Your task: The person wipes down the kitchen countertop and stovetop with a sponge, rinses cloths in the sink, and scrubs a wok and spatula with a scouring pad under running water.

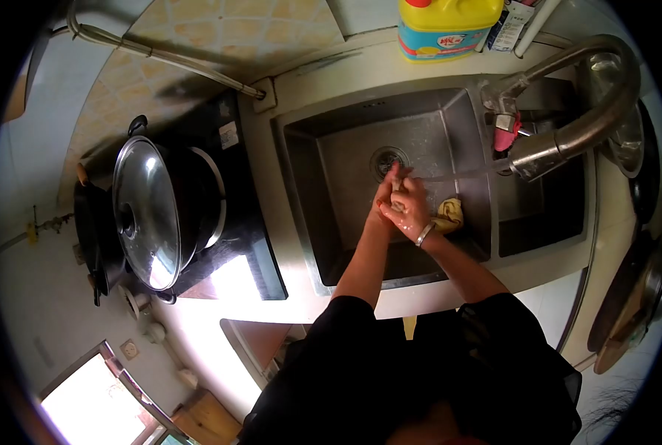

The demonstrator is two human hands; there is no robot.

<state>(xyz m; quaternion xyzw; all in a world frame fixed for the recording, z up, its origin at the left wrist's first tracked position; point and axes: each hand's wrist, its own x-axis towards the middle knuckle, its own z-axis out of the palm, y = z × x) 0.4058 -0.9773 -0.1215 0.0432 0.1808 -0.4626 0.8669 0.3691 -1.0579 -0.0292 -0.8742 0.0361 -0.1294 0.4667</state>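
Both hands meet over the large steel sink basin [346, 152], in the stream of water from the tap. My left hand [387, 199] is pressed against my right, its fingers partly covered. My right hand [411, 208] has its fingers curled in against the left and wears a bracelet [424, 234] at the wrist. Whether anything small lies between the palms is hidden. Beside my right wrist, a crumpled yellow cloth [449, 215] rests in the basin. Under the fingertips is the round drain [388, 162].
The curved metal tap [568, 144] reaches in from the right, above a smaller second basin [538, 222]. A yellow jug [449, 30] stands behind the sink. Left are a stove [268, 271] and a glass-lidded pot [149, 215]. Pans [620, 289] line the right side.
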